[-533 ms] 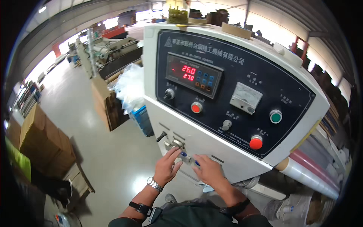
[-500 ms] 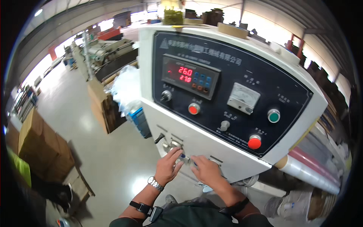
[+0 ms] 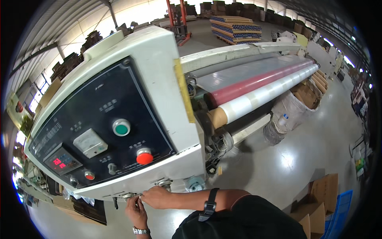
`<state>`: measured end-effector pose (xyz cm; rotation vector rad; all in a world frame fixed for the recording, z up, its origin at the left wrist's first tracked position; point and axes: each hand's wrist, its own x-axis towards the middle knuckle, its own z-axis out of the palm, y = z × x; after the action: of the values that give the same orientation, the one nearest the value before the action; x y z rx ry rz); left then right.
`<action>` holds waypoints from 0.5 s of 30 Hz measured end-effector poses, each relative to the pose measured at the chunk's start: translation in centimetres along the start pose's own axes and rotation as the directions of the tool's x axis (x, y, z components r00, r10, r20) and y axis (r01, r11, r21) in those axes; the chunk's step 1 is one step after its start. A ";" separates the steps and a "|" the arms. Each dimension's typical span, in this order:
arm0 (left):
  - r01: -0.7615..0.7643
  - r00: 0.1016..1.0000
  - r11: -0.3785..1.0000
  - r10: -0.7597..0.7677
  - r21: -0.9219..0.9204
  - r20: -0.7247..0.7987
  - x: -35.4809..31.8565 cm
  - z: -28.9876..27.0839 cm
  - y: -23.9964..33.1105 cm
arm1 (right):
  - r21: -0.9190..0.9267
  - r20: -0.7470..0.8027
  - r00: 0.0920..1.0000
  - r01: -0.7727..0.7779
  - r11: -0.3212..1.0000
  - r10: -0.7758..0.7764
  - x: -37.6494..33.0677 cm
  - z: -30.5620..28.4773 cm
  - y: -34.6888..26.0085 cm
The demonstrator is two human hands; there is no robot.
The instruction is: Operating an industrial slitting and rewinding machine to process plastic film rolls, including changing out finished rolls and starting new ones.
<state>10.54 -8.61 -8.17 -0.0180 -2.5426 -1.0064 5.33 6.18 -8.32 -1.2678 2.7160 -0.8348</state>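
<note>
Low on the white machine cabinet (image 3: 185, 164), both hands meet at a row of small metal fittings. My left hand (image 3: 137, 213), with a metal-band watch at its wrist, has its fingers drawn together at a small fitting; the fingers hide it. Right beside it, my right hand (image 3: 156, 197) curls its fingers at the same spot, and its grip is also hidden. A round metal fitting (image 3: 164, 184) sits just above my right hand. To the left hangs a black lever (image 3: 115, 202). Above is a dark control panel (image 3: 147, 115) with a green button (image 3: 121, 127) and a red button (image 3: 144, 156).
On the machine's right side lie a white film roll (image 3: 262, 93) and a red roller (image 3: 254, 81). A large sack (image 3: 292, 109) stands beside them. At the lower right are open cardboard boxes (image 3: 324, 191) and a blue crate (image 3: 340, 211). Stacked tubes (image 3: 235, 30) stand farther back.
The view has swung right, so the panel now sits at the left and the rolls show fully. My hands, earlier apart with fingers looser, are now close together with fingers closed at the fittings.
</note>
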 end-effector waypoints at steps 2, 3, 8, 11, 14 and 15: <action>-0.094 0.995 0.987 0.096 0.131 -0.009 0.0 0.0 -0.1 | 0.023 -0.010 1.000 0.013 1.000 -0.012 -0.2 0.2 0.0; -0.081 0.996 0.986 0.085 0.146 -0.028 -0.1 0.2 -0.5 | 0.040 -0.010 0.999 0.030 0.999 -0.030 -0.2 0.2 0.0; -0.070 0.995 0.972 0.085 0.226 -0.057 -0.1 0.6 -0.8 | 0.037 0.007 0.999 0.048 0.998 -0.048 0.0 0.4 0.3; -0.081 0.993 0.966 0.101 0.246 -0.068 0.0 0.6 -0.4 | 0.037 -0.025 0.997 0.072 0.997 -0.072 0.2 0.9 0.6; -0.076 0.991 0.960 0.102 0.269 -0.084 0.1 0.9 0.4 | 0.019 -0.127 0.987 0.099 0.995 -0.096 0.2 1.3 0.7; -0.077 0.990 0.956 0.108 0.281 -0.094 0.1 1.0 0.6 | 0.013 -0.211 0.972 0.107 0.994 -0.102 0.1 1.4 0.7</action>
<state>10.14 -7.54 -8.38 -0.0031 -2.5332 -0.5924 5.08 5.87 -9.84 -1.4038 2.8065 -1.0664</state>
